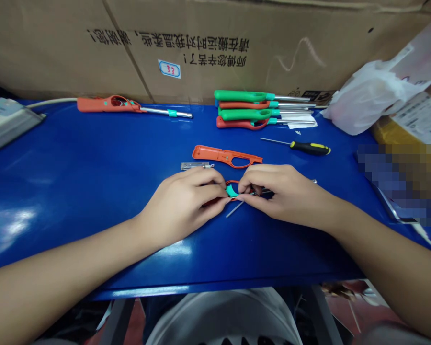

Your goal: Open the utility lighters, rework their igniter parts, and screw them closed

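Observation:
Between my hands lies an orange gas lighter [233, 182], partly covered by fingers, with a turquoise trigger [232, 191] showing in its loop. My left hand [187, 203] is closed, thumb and fingertips pinching the lighter's left side by the trigger. My right hand [283, 191] is closed as well, its fingertips pinched at the right of the loop near the metal rod. A thin translucent tube [234, 209] sticks out below the right thumb. Just beyond lie a loose orange lighter shell half [226, 155] and a transparent fuel tank [194, 166].
Green and red-orange lighters [247, 115] are piled at the back, beside a white plastic bag [366, 96]. A screwdriver [311, 148] lies right of centre. Another orange lighter [107, 104] rests at the back left, near a power strip [10, 120]. A cardboard box [187, 28] walls the blue table [75, 182].

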